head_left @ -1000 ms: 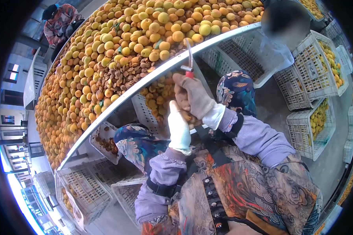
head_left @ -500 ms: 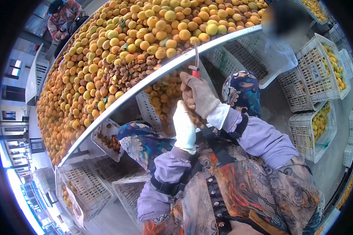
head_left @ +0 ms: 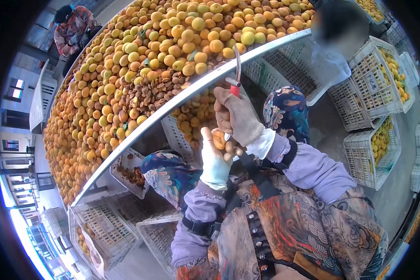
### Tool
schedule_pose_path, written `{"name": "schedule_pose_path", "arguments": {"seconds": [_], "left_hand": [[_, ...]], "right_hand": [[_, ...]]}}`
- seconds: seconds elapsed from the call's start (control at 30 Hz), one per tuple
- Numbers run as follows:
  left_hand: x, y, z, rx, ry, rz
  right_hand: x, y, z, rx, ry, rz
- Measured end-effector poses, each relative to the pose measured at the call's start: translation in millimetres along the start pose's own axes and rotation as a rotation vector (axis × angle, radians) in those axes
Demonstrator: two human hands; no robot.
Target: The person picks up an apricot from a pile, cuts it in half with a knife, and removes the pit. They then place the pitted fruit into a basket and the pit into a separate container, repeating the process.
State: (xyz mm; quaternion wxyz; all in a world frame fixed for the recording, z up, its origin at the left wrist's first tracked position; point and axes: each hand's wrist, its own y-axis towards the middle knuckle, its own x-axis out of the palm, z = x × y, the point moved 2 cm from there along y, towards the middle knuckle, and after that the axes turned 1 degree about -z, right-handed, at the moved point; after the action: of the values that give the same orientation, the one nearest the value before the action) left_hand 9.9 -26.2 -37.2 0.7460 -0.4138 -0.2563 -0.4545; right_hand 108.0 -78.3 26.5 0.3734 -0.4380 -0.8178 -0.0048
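My left hand (head_left: 215,158), in a white glove with dirty fingertips, is closed around an orange apricot (head_left: 219,139); whether the fruit is cut cannot be made out. Just above it on the right, my right hand (head_left: 238,114), in a brown-stained glove, grips a curved knife (head_left: 238,65). The knife's red handle shows above the fist and its blade points up past the table rim. A small pale tip, too small to name, shows between the hands. Below them stands a crate of apricots (head_left: 194,116).
A white-rimmed table (head_left: 140,122) heaped with apricots (head_left: 172,37) and brown pits or dried pieces (head_left: 147,95) curves ahead. Crates stand at left (head_left: 102,226) and right (head_left: 373,84). A person (head_left: 72,30) sits at far left; another, blurred, is at upper right.
My left hand has drawn slightly down and turned, so the apricot now shows in its fingers. My right hand keeps its grip on the knife, which has tilted a little.
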Motion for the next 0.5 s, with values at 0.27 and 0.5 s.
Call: {"name": "schedule_pose_path", "arguments": {"seconds": [0.27,0.5], "left_hand": [[2.7,-2.1,-0.3,-0.002,0.122,-0.052],[14.4,-8.3,1.0,0.005,0.221,-0.11]], "right_hand": [[3.1,-2.0,-4.5,-0.066,-0.054,-0.011],[6.9,-11.5,-9.8,-0.161,-0.141,-0.207]]}}
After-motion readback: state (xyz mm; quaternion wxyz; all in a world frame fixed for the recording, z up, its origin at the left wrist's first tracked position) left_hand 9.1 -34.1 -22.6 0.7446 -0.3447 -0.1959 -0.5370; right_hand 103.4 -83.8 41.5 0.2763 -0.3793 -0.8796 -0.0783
